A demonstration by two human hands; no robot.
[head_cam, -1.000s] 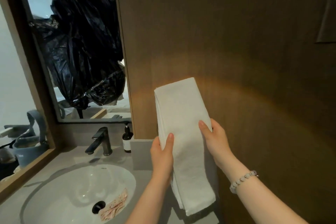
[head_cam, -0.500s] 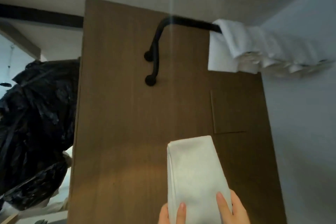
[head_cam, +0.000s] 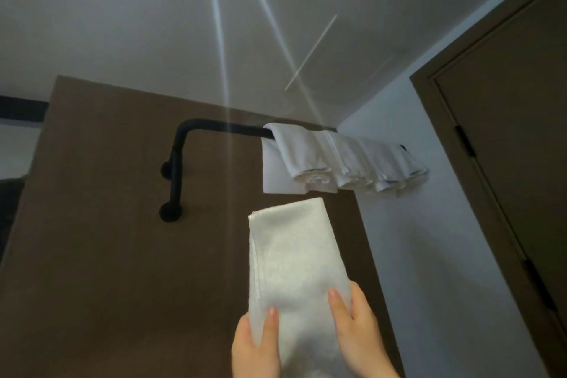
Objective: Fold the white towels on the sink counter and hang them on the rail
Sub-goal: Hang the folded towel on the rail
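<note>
I hold a folded white towel (head_cam: 294, 264) upright in front of the brown wall panel. My left hand (head_cam: 256, 344) grips its lower left edge with the thumb on the front. My right hand (head_cam: 357, 334) grips its lower right edge. The towel's top end is just below the black rail (head_cam: 221, 127), which juts from the panel high on the wall. Several folded white towels (head_cam: 343, 159) hang over the right part of the rail. The rail's left part is bare.
The rail bends down to two round wall mounts (head_cam: 171, 212) on the brown panel (head_cam: 107, 255). A white wall (head_cam: 429, 255) and a brown door (head_cam: 509, 163) stand to the right. The ceiling above shows light streaks.
My view has tilted up from the sink to the rail and ceiling. Both hands have raised the folded towel toward the rail, and it now sits closer beneath the hanging towels.
</note>
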